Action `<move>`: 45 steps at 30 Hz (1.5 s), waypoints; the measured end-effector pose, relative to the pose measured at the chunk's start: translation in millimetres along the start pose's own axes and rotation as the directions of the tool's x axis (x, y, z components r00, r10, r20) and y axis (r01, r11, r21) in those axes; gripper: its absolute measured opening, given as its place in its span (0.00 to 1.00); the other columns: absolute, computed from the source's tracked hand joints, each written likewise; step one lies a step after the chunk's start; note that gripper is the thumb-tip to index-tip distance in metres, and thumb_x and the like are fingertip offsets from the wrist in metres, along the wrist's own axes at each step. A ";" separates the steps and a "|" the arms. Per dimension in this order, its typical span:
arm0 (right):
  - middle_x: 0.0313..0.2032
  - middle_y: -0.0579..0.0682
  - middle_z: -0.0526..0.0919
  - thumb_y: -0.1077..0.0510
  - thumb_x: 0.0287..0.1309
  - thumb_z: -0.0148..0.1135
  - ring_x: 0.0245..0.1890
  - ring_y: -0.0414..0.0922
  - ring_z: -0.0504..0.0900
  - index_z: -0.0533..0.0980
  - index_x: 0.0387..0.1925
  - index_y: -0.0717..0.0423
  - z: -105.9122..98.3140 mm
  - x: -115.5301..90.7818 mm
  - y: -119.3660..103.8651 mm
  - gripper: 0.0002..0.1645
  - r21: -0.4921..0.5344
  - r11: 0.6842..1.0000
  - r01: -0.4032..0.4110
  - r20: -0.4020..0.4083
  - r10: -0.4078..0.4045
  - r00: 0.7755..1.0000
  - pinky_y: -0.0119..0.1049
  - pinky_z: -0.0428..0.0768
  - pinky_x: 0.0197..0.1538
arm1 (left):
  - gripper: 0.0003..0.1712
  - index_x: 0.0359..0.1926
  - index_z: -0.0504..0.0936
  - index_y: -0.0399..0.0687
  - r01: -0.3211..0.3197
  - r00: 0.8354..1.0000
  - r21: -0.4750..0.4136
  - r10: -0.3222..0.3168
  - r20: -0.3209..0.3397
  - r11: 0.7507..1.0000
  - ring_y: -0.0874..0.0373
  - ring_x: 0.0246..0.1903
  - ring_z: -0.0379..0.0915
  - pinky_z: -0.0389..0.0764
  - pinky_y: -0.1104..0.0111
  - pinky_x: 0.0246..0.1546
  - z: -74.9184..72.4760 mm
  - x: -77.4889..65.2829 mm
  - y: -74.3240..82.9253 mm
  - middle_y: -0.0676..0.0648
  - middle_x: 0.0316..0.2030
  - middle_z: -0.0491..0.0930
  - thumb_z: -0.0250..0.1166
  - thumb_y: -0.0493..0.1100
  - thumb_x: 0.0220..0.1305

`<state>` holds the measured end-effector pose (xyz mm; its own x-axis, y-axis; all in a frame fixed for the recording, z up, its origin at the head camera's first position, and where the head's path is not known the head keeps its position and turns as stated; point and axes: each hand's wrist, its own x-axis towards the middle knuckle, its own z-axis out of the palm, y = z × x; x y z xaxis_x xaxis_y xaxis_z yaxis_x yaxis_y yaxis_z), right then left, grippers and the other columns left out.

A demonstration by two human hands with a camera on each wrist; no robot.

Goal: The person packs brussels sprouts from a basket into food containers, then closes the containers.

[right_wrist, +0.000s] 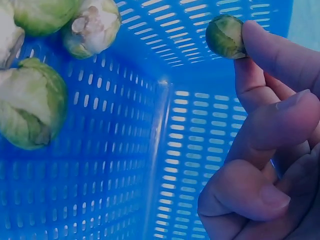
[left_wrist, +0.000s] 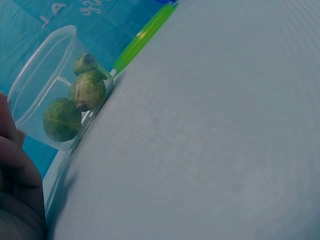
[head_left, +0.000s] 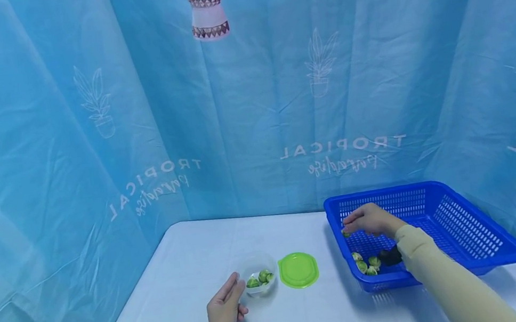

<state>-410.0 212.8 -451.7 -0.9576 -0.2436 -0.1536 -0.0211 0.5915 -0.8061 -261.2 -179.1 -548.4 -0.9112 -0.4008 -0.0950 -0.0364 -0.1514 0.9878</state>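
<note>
Nearest me, the yellow sleeve [head_left: 456,279] runs off the lower right of the head view, a dark shape [head_left: 389,256] by its cuff too covered for me to identify. The left hand [head_left: 223,310] pinches the rim of a clear tub [head_left: 255,261]; I lose part of those fingers at the left wrist view's edge. Three sprouts [left_wrist: 90,90] sit inside, slightly blurred by the plastic. A green lid [head_left: 298,270] lies just beside it on the table [head_left: 160,307]. In the blue basket [head_left: 471,229], loose sprouts [head_left: 361,266] cluster near one corner, some cropped in the right wrist view. Above them, the right hand [head_left: 371,219] holds one small sprout [right_wrist: 225,36] between thumb and finger, mostly hidden from overhead. A printed curtain [head_left: 251,103] hangs behind.
</note>
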 end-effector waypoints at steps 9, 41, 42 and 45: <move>0.41 0.51 0.90 0.54 0.67 0.74 0.13 0.39 0.57 0.85 0.57 0.63 -7.0 -10.5 -6.6 0.23 0.047 0.997 0.055 -0.001 -0.055 0.999 0.33 0.62 0.19 | 0.32 0.68 0.79 0.38 0.000 1.000 -0.005 0.000 -0.007 1.000 0.62 0.14 0.74 0.74 0.75 0.13 0.5 -2.0 0.7 0.38 0.58 0.84 0.76 0.46 0.68; 0.44 0.51 0.90 0.46 0.65 0.76 0.18 0.41 0.59 0.84 0.60 0.60 6.6 -30.0 -37.6 0.30 0.153 0.982 0.110 -0.057 -0.103 0.993 0.37 0.66 0.25 | 0.33 0.68 0.79 0.38 0.006 1.000 -0.024 -0.006 0.004 1.000 0.62 0.15 0.74 0.74 0.75 0.14 0.6 -1.3 -0.4 0.38 0.62 0.80 0.76 0.47 0.68; 0.44 0.51 0.90 0.46 0.65 0.76 0.18 0.41 0.59 0.84 0.59 0.60 7.8 -29.9 -38.7 0.29 0.158 0.981 0.115 -0.057 -0.107 0.993 0.37 0.66 0.25 | 0.33 0.68 0.79 0.38 0.006 1.000 -0.022 -0.006 0.004 1.000 0.62 0.15 0.74 0.74 0.75 0.14 0.5 -1.2 -0.3 0.38 0.62 0.80 0.76 0.47 0.68; 0.44 0.51 0.90 0.45 0.64 0.76 0.18 0.42 0.60 0.84 0.58 0.59 11.6 -30.3 -42.7 0.29 0.156 0.981 0.120 -0.062 -0.111 0.992 0.39 0.67 0.27 | 0.33 0.69 0.78 0.38 0.008 1.000 -0.017 -0.008 0.001 1.000 0.62 0.15 0.74 0.74 0.75 0.14 0.9 -0.4 -0.2 0.38 0.62 0.80 0.76 0.47 0.68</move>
<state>-376.8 186.0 -419.3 -0.9654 -0.2594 -0.0270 -0.0907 0.4311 -0.8977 -261.3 -178.1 -548.5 -0.9115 -0.3983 -0.1026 -0.0365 -0.1700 0.9848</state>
